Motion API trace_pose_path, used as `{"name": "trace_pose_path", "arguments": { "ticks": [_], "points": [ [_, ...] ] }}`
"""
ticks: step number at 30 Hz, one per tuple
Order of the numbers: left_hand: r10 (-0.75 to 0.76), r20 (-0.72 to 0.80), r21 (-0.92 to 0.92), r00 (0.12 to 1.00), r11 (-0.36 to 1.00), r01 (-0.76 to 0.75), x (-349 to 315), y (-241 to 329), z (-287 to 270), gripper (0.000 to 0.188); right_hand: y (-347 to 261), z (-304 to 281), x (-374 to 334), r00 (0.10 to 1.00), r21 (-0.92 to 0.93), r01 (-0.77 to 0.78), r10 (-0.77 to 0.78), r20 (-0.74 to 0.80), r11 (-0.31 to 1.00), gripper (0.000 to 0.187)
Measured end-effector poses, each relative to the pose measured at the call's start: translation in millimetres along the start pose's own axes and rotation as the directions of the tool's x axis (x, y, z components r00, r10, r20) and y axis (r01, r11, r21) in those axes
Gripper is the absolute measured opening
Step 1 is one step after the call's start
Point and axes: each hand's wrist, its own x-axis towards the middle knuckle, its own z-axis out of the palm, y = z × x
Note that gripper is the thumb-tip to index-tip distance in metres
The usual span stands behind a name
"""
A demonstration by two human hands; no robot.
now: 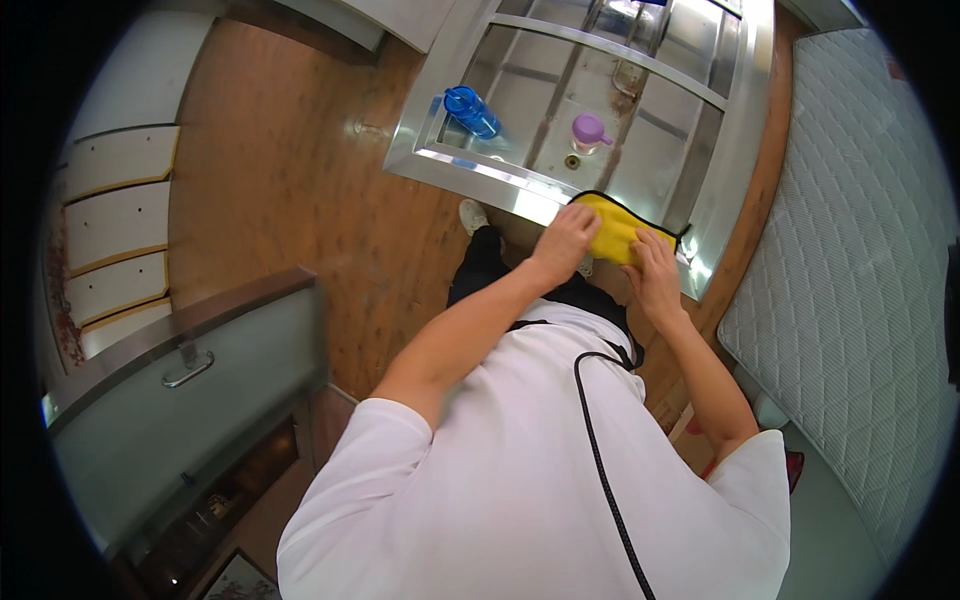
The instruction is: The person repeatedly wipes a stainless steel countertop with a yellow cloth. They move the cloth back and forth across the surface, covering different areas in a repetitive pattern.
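Left hand (570,238), right hand (654,266) grasping yellow cloth (613,236); cloth mostly between them.

The person near me wears a plain white T-shirt (530,490), loose and softly creased, with wide short sleeves (355,455) ending above the elbows. A black cord (597,455), round and braided-looking, curves down over the front of the shirt, and a bit of dark band (530,325) shows by the waist. Below that come black trousers (476,268) and an off-white shoe (472,214). The left hand (568,240) and right hand (655,272) are both bare.
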Motion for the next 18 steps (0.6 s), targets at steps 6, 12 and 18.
{"name": "trace_pose_path", "arguments": {
  "ticks": [6,12,18],
  "points": [
    [-0.037,0.078,-0.089,0.996,0.995,0.044,-9.8,-46.3,-30.3,0.052,-37.6,33.2,31.1,1.0,-0.141,0.029,-0.029,-0.001,0.99,0.064],
    [-0.209,0.086,-0.027,0.974,0.977,0.212,-55.2,-178.3,-132.8,0.061,-145.6,128.0,139.0,0.993,-0.12,0.115,-0.112,0.031,0.986,0.064],
    [-0.219,0.077,-0.07,0.973,0.972,0.225,-77.4,-257.2,-178.5,0.058,-229.2,199.5,225.9,0.986,-0.034,0.148,-0.145,0.077,0.988,0.063]
  ]
}}
